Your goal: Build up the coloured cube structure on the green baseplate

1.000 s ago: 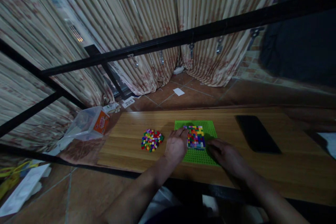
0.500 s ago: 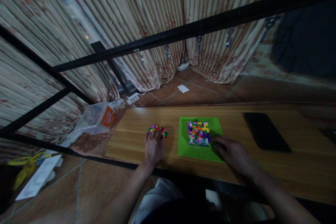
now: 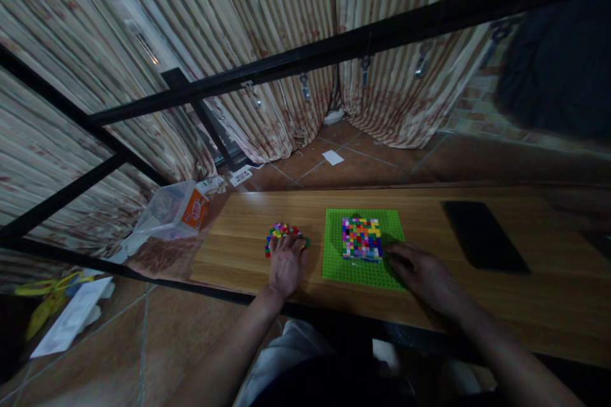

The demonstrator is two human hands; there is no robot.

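Observation:
My left hand (image 3: 286,266) lies over a loose pile of small coloured building bricks (image 3: 281,229), its fingers spread and touching the pile. The fingertips partly cover the bricks under them. Right of it, a green studded baseplate (image 3: 334,270) rests flat on the wooden table. On the baseplate stands a square block of many coloured bricks (image 3: 361,238). My right hand (image 3: 422,270) rests at the baseplate's right side, fingers bent and thumb a little apart, tips close beside the block. Nothing shows between them.
A black phone-like slab (image 3: 484,236) lies to the right on the wooden table (image 3: 238,254). A clear plastic tub (image 3: 167,210) with an orange label stands on the floor at the left. A black metal rail (image 3: 286,67) crosses ahead, before striped curtains (image 3: 286,6).
My left hand has shifted slightly to the right over the pile, uncovering and spreading some bricks on its left. My right hand stays almost where it was beside the block.

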